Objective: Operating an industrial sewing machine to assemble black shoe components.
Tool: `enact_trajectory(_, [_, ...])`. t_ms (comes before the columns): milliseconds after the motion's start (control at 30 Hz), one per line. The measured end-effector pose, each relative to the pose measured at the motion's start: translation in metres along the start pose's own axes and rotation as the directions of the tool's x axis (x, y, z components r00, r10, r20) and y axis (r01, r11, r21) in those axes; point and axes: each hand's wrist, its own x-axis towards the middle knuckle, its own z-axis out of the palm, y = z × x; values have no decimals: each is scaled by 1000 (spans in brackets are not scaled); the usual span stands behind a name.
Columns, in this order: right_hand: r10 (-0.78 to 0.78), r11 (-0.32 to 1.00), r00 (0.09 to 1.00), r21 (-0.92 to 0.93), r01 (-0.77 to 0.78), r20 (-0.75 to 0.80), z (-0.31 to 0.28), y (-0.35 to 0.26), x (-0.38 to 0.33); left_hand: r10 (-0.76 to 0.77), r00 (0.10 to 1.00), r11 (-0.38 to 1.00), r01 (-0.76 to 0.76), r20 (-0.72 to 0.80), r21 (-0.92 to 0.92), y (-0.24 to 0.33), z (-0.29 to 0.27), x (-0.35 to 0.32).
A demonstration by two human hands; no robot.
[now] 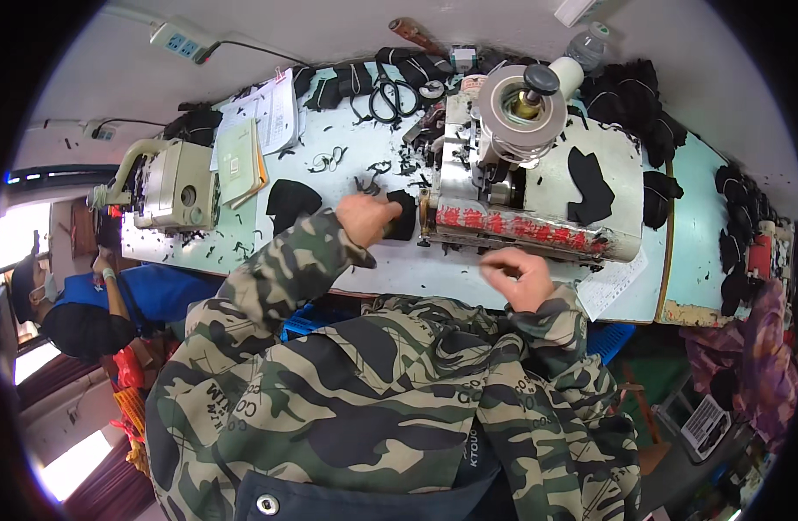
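Observation:
My left hand (pixel 367 219) is closed at the fingertips on a small black fabric piece (pixel 403 217), which lies on the table against the left end of a sewing machine (pixel 521 224). Just in front of the machine's front edge, my right hand (pixel 516 278) hovers with its fingers curled in toward the thumb. What lies inside those fingers, if anything, does not show. Another black fabric piece (pixel 292 204) rests left of my left hand. On the machine's flat right side is a cut black piece (pixel 589 187). A large spool (pixel 522 113) stands above the machine.
Black scissors (pixel 390 97) and bundled black pieces (pixel 416 65) line the back edge. Papers (pixel 260 117) and a green notebook (pixel 242 163) lie left, beside a second machine (pixel 175 184). Black scraps litter the table. A person in blue (pixel 130 300) is at far left.

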Motion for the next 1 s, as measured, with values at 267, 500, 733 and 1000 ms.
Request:
enact_trajectory(267, [-19, 981, 983, 188, 54, -181, 23, -18, 20, 54, 878, 459, 401, 475, -793, 64, -71, 48])
enact_trajectory(500, [68, 899, 963, 434, 54, -262, 6, -16, 16, 163, 813, 258, 512, 559, -819, 59, -68, 65])
enact_trajectory(733, [160, 815, 985, 571, -98, -58, -5, -18, 10, 134, 840, 342, 458, 525, -820, 64, -84, 64])
enact_trajectory(1000, [-35, 995, 970, 78, 56, -241, 40, -18, 30, -23, 736, 71, 677, 677, -733, 35, -59, 80])
